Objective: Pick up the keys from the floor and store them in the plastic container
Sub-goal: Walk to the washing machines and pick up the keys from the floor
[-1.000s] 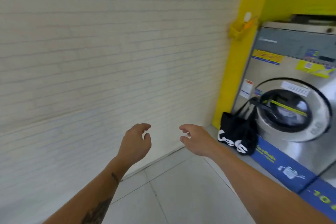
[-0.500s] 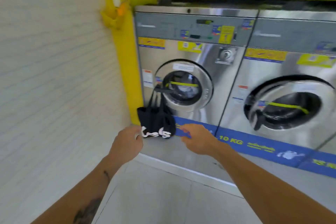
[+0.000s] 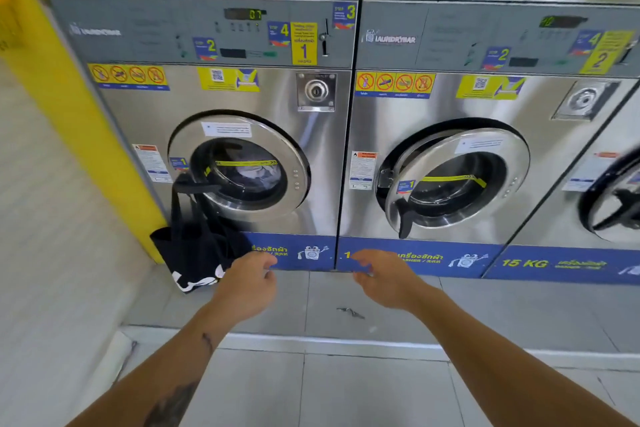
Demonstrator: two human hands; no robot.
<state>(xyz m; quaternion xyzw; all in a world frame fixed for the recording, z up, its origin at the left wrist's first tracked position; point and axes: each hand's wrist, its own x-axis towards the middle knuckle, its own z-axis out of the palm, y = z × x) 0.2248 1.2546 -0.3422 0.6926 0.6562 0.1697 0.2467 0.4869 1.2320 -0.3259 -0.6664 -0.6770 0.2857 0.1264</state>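
Note:
A small bunch of metal keys (image 3: 350,312) lies on the raised tiled step in front of the washing machines, between my two hands and slightly nearer me. My left hand (image 3: 246,284) hovers left of the keys, fingers loosely curled, holding nothing. My right hand (image 3: 384,279) hovers just above and right of the keys, fingers apart, empty. At the far left edge a blurred yellow plastic container (image 3: 8,15) hangs on the yellow pillar, only partly in view.
Two steel front-loading washers (image 3: 242,135) (image 3: 485,149) stand side by side on the step, a third at the right edge. A black tote bag (image 3: 194,246) hangs from the left washer's door handle. A white brick wall (image 3: 41,253) runs along the left. A step edge (image 3: 311,343) crosses the floor.
The view has swung right from the white wall to face the washers. The keys on the step have come into sight. Both hands stay outstretched and empty.

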